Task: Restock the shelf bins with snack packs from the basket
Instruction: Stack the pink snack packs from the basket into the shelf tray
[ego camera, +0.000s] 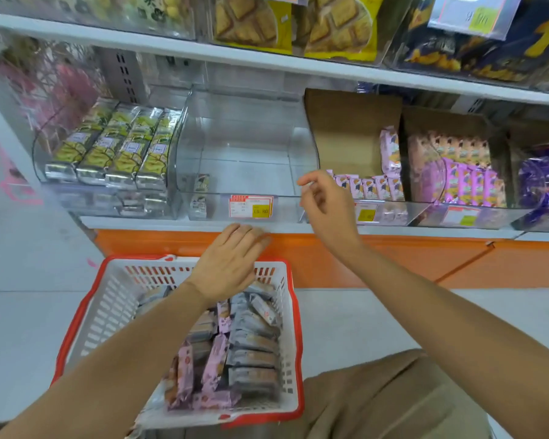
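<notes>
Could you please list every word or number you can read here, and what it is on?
"16.80", likely: yellow patch of the price tag on the middle clear bin.
Too blurred: the second price tag, further right.
Too blurred: the top-shelf tag.
Too blurred: print on the snack packs in the basket.

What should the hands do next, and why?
Probably lower the left hand into the red-and-white plastic basket and grab a grey snack pack: it and the right hand hold nothing, and the clear plastic middle bin is nearly empty.
</notes>
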`<action>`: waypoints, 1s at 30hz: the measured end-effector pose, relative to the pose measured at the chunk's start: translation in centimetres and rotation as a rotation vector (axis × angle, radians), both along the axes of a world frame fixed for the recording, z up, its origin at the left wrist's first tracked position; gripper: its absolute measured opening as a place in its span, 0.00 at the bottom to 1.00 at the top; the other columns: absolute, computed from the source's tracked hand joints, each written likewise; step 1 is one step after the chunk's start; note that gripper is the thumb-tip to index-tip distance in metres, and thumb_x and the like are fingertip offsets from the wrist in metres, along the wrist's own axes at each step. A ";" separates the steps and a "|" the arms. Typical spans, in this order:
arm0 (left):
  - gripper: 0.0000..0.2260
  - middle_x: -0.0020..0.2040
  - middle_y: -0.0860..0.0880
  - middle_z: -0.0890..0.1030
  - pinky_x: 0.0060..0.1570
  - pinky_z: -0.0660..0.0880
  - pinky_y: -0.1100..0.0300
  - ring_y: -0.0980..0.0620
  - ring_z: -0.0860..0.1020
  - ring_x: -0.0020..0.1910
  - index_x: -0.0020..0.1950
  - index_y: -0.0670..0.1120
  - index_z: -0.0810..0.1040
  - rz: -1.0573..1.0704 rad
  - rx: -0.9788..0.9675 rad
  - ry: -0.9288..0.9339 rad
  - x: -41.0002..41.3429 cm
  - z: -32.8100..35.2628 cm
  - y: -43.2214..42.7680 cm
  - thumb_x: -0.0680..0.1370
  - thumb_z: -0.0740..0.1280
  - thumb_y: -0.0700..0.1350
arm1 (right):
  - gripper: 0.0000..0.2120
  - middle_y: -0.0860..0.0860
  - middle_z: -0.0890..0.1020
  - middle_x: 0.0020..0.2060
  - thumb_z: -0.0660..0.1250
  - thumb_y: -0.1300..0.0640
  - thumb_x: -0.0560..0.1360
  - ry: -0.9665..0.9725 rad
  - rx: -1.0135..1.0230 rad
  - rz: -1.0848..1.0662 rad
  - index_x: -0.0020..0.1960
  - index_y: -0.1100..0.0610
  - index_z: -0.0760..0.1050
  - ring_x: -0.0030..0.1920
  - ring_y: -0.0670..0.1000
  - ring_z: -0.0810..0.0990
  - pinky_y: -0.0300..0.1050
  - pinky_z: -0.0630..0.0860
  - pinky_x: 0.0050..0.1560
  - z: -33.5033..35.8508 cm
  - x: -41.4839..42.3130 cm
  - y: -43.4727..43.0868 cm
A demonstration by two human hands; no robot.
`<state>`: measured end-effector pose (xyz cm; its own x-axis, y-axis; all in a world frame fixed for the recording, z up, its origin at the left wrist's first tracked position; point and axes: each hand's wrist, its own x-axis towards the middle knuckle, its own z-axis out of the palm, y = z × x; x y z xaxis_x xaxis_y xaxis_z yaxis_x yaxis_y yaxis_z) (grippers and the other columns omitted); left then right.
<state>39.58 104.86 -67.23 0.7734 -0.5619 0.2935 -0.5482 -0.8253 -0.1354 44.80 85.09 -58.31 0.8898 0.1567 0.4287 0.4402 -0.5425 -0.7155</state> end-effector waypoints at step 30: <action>0.35 0.81 0.45 0.42 0.76 0.39 0.44 0.43 0.40 0.79 0.80 0.49 0.41 0.624 0.124 0.527 -0.8 -13.5 11.5 0.81 0.59 0.54 | 0.20 0.55 0.77 0.48 0.64 0.58 0.78 0.998 -0.486 0.240 0.65 0.50 0.59 0.44 0.55 0.79 0.49 0.78 0.39 -26.4 -14.3 11.7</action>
<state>38.83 116.33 -80.74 0.9729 0.0119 -0.2307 -0.0113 -0.9950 -0.0988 30.47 96.78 -84.71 0.7241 0.3258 -0.6079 -0.0785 -0.8367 -0.5420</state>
